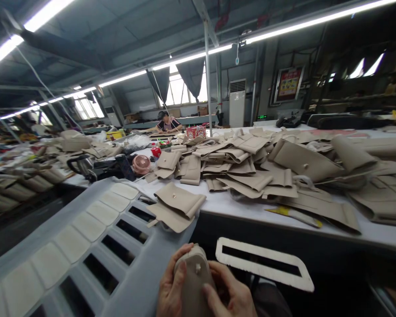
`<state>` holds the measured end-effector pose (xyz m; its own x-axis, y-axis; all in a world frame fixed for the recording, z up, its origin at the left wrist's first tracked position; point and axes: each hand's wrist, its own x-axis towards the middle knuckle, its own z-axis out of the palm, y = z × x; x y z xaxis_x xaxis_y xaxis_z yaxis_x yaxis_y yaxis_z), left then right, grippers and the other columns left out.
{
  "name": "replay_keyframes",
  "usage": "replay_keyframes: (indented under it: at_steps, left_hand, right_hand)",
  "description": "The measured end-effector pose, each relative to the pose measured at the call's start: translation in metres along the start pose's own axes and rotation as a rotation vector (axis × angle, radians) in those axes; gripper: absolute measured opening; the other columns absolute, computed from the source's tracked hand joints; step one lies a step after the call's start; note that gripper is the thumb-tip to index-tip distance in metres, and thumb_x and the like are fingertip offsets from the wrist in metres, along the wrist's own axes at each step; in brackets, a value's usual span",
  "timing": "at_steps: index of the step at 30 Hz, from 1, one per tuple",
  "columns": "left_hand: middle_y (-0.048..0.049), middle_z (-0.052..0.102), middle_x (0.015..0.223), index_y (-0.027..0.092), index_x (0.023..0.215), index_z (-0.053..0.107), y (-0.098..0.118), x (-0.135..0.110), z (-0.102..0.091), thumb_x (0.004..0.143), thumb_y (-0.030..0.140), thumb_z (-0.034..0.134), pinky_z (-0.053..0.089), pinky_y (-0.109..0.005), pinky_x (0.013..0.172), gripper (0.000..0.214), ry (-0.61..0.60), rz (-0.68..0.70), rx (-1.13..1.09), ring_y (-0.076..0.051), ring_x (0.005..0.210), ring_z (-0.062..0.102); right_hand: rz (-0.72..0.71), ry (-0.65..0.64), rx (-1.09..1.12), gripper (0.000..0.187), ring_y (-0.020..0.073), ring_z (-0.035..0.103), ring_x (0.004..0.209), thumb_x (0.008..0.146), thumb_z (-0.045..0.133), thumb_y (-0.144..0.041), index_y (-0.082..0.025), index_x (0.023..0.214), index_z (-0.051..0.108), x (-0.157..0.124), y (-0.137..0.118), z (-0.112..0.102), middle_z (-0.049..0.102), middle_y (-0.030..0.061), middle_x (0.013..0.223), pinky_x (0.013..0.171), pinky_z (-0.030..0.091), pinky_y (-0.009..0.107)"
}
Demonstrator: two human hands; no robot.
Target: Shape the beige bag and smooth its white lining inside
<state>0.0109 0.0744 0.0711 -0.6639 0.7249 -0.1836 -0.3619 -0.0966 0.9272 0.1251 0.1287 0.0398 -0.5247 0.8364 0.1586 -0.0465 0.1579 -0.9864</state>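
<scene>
Between my two hands is a small beige bag piece [195, 288] with a rounded top and a small metal stud near that end. My left hand [172, 281] wraps its left edge, the thumb lying along the front. On the other side, my right hand [231, 290] grips the right edge with its thumb on the front face. The lower end of the piece runs out of the picture. Just beyond, a folded beige bag piece [178, 202] with a stud rests at the table corner. To the right of my hands is a white slotted frame [264, 264].
A grey sheet [138, 259] on the left carries a row of pale panels [88, 220] and dark slots. Beige bag pieces [231, 154] are heaped across the white table [217, 204]. A yellow-ended cutter [295, 215], pink fan [141, 164] and kettle [82, 165] lie there. A person [168, 123] sits farther back.
</scene>
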Motion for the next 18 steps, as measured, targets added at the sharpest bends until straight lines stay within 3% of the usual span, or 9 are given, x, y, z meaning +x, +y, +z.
replay_keyframes:
  at_steps: [3,8,12,18]
  left_hand:
    - [-0.0105,0.071,0.112,0.021,0.118,0.062,-0.005,-0.002,-0.004,0.076,0.055,0.074,0.056,-0.027,0.066,0.056,-0.005,-0.026,-0.047,-0.027,0.085,0.071]
    - [-0.0120,0.068,0.119,0.019,0.120,0.060,-0.010,-0.001,-0.009,0.081,0.055,0.069,0.055,-0.027,0.070,0.054,-0.025,0.012,0.043,-0.021,0.077,0.069]
    - [-0.0110,0.068,0.118,0.018,0.120,0.061,-0.011,0.000,-0.008,0.084,0.056,0.064,0.055,-0.026,0.075,0.053,0.006,0.049,0.109,-0.024,0.092,0.068]
    - [-0.0103,0.067,0.119,0.018,0.118,0.064,-0.016,0.009,-0.011,0.086,0.055,0.061,0.054,-0.031,0.085,0.049,-0.002,0.135,0.253,-0.028,0.103,0.065]
  right_hand:
    - [-0.042,0.052,0.002,0.032,0.0199,0.065,0.084,0.091,0.058,-0.050,-0.024,0.104,0.072,0.007,-0.014,-0.003,0.070,0.0051,0.096,0.070,0.049,0.023]
    - [0.158,-0.016,0.173,0.040,0.0215,0.064,0.077,0.085,0.065,-0.055,-0.018,0.090,0.078,0.022,-0.023,-0.009,0.071,0.0066,0.080,0.067,0.047,0.025]
    - [0.263,-0.088,0.249,0.041,0.0225,0.063,0.076,0.076,0.072,-0.054,-0.014,0.082,0.078,0.032,-0.028,-0.014,0.072,0.0084,0.078,0.066,0.046,0.026]
    - [0.363,-0.079,0.222,0.025,0.0148,0.054,0.062,0.071,0.073,-0.037,-0.013,0.069,0.073,0.045,-0.035,-0.017,0.066,0.0040,0.066,0.057,0.039,0.023]
